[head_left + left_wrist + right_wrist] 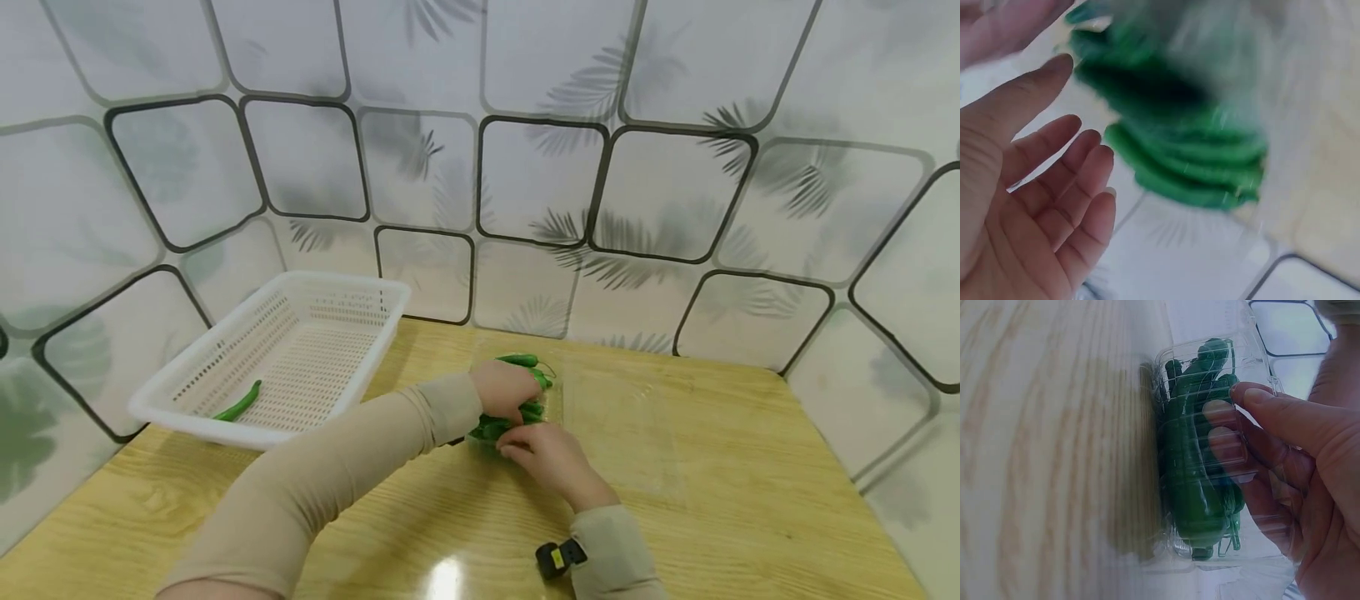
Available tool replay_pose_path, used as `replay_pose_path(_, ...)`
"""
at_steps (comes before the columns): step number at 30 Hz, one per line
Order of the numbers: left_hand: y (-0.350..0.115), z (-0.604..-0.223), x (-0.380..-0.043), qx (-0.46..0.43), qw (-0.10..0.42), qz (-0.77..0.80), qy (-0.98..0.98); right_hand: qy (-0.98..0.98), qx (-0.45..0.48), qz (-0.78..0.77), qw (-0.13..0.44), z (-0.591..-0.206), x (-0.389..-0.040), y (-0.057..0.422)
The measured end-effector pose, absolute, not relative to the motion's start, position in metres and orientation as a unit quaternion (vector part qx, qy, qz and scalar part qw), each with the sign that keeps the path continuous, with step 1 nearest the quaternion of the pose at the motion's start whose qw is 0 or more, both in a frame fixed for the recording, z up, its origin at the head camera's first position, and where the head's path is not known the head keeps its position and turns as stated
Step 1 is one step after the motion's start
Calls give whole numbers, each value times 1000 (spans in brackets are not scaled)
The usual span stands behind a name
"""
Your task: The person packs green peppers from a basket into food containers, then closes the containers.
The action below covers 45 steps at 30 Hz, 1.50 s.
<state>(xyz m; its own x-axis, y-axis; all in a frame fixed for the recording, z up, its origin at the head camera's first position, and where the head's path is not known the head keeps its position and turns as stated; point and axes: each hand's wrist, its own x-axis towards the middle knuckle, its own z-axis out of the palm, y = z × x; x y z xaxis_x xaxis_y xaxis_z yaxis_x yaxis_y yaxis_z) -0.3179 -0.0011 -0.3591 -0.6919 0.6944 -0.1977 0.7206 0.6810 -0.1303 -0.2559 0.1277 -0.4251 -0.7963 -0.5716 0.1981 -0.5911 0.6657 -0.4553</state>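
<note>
A clear plastic box (1169,547) stands on the table with several long green peppers (1194,506) lying in it. My right hand (551,458) is at the box's near side. In the right wrist view its thumb is outside the clear wall and its fingers show through the plastic, pinching the box near the rim. Over the box is my left hand (510,387), covering part of the peppers. Its fingers (1094,169) are loosely bent and apart from the peppers in the left wrist view, with nothing held.
To the left stands a white plastic basket (352,379) with a single green pepper (238,402) inside. The box's clear lid (622,417) spreads flat to the right on the wooden table (750,517). A patterned wall (540,183) rises behind the table.
</note>
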Motion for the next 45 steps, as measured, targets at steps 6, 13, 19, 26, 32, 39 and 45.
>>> replay_pose_path(6,-29,-323,-317,358,72,-78,927,-915,316,250,3,-426,-257,129)
replay_pose_path(13,-84,-295,-317,306,71,-71,947,-917,313,249,1,-429,-256,129)
replay_pose_path(19,-148,-302,-337,245,109,-67,961,-918,304,254,-5,-429,-256,130)
replay_pose_path(26,-221,-312,-350,140,149,-62,977,-923,293,251,0,-427,-256,135)
replay_pose_path(32,-266,-325,-351,42,189,-59,979,-924,283,257,1,-424,-254,136)
replay_pose_path(39,-325,-375,-394,10,231,-128,965,-929,266,257,3,-424,-255,137)
replay_pose_path(45,-335,-384,-380,-61,237,-105,964,-928,272,256,6,-423,-256,134)
